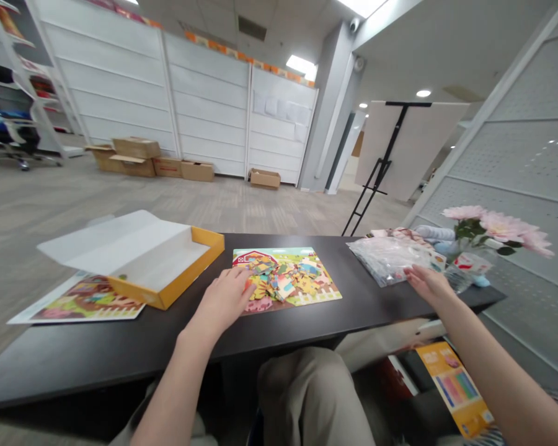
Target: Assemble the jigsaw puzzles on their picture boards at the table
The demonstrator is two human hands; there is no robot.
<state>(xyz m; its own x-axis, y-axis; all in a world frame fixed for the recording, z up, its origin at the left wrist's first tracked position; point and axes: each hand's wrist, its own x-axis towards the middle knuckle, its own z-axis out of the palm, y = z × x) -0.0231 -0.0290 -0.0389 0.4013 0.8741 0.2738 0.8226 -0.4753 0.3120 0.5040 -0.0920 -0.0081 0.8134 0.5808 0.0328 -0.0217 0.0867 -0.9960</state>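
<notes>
A heap of colourful jigsaw puzzle pieces (283, 282) lies on a farm-picture puzzle board (323, 291) on the dark table. My left hand (227, 290) rests at the board's left side, palm down, its fingers stretched out against the edge of the heap. Some of its fingertips are hidden among the pieces. To the right, my right hand (428, 284) reaches to the edge of a clear plastic bag (385, 260). Its fingers are extended and touch or nearly touch the bag, and I see nothing gripped in them.
An open yellow box (181, 272) with a white lid stands at the left, partly over a farm picture sheet (84, 300). Pink flowers (502, 226) in a clear vase stand at the right end of the table (167, 347). A yellow package (458, 387) lies below the table's right side.
</notes>
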